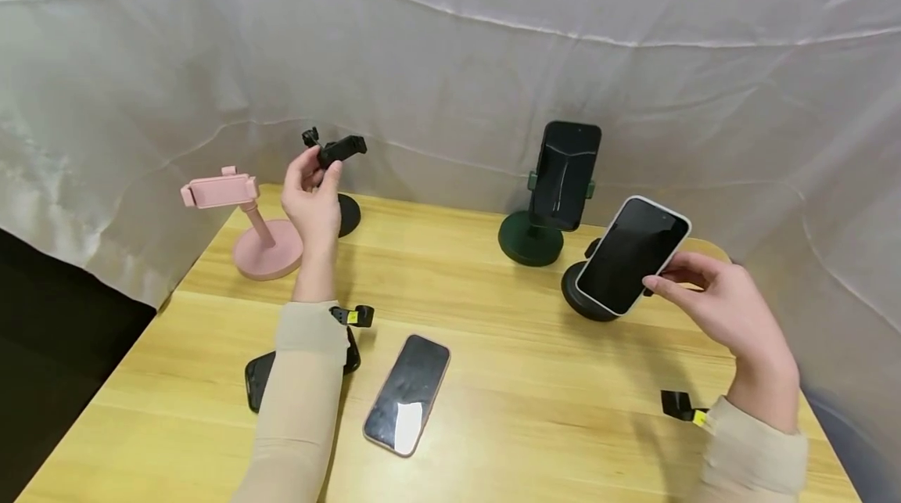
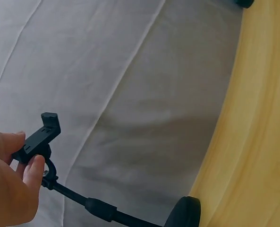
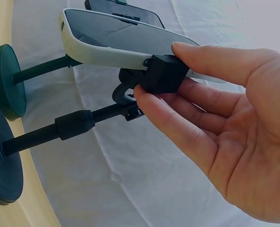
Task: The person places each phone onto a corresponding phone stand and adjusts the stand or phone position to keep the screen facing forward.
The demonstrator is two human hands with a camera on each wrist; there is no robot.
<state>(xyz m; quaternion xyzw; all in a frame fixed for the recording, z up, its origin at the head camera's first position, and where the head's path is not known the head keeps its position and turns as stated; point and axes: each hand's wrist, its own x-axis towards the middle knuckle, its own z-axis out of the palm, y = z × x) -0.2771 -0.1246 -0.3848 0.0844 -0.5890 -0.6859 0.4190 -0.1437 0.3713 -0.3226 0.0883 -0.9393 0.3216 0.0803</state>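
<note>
In the head view my left hand (image 1: pixel 312 202) grips the clamp of a black phone stand (image 1: pixel 342 149) at the back left. Its thumb and fingers pinch one end of the clamp (image 2: pixel 38 141) in the left wrist view, and no phone sits there. On the right, a white-cased phone (image 1: pixel 633 256) leans tilted in a second black phone stand (image 1: pixel 587 301). My right hand (image 1: pixel 735 311) holds that stand by its clamp end (image 3: pixel 165 75), with the thumb at the phone's edge and fingers beneath. The phone hides most of this clamp in the head view.
A pink phone stand (image 1: pixel 271 249) is left of my left hand. A green phone stand (image 1: pixel 531 245) bears an upright black phone (image 1: pixel 565 174). Two phones lie in front: one pink-edged (image 1: pixel 408 393), one black (image 1: pixel 260 378) partly under my left sleeve. Grey cloth (image 1: pixel 450 80) hangs behind.
</note>
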